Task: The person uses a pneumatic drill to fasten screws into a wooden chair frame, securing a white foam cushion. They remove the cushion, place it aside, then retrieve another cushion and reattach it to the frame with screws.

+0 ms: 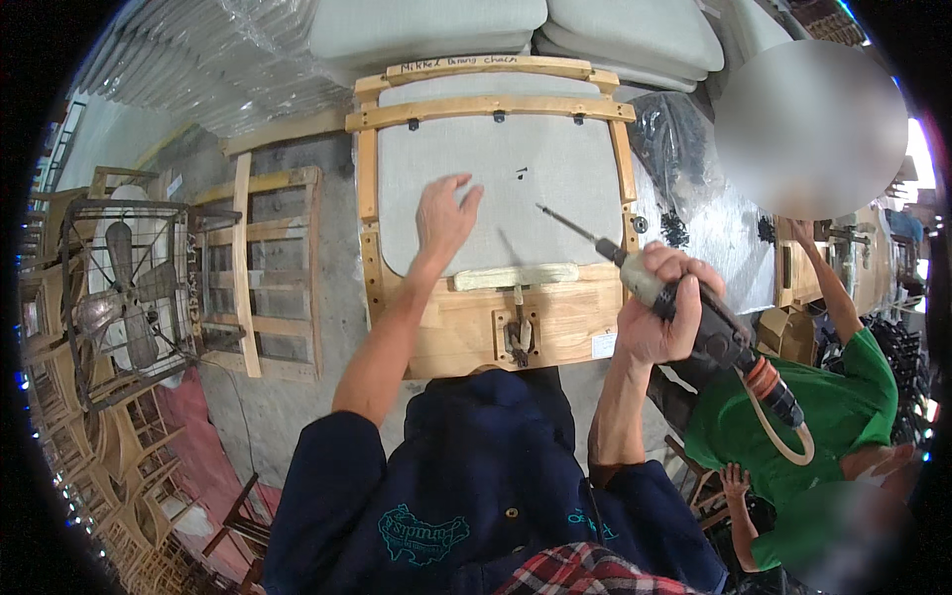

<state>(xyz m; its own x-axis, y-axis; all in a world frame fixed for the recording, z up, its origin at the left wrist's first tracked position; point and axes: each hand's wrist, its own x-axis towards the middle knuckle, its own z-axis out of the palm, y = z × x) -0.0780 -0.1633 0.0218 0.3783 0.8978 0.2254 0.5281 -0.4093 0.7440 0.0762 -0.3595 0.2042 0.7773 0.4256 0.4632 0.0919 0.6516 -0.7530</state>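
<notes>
A grey fabric-covered panel [565, 218] lies flat in a wooden jig [496, 107]. Over the panel's left half hovers my left hand [448, 220], its fingers apart and holding nothing. Two small dark pieces, seemingly screws [521, 174], rest on the fabric to the right of those fingers. My right hand [662, 315] grips a power screwdriver [722, 342] above the jig's right side, its long bit pointing up and left toward the panel. Several small black brackets [499, 117] sit along the jig's crossbar. A padded bar [516, 278] with a toggle clamp [519, 337] borders the panel's near edge.
Stacked grey cushions [426, 30] stand beyond the jig. Black screws [674, 230] are heaped on the surface at right, near a plastic bag [666, 134]. A caged fan [124, 288] and wooden pallet [278, 278] are at left. A co-worker in green [793, 416] works at right.
</notes>
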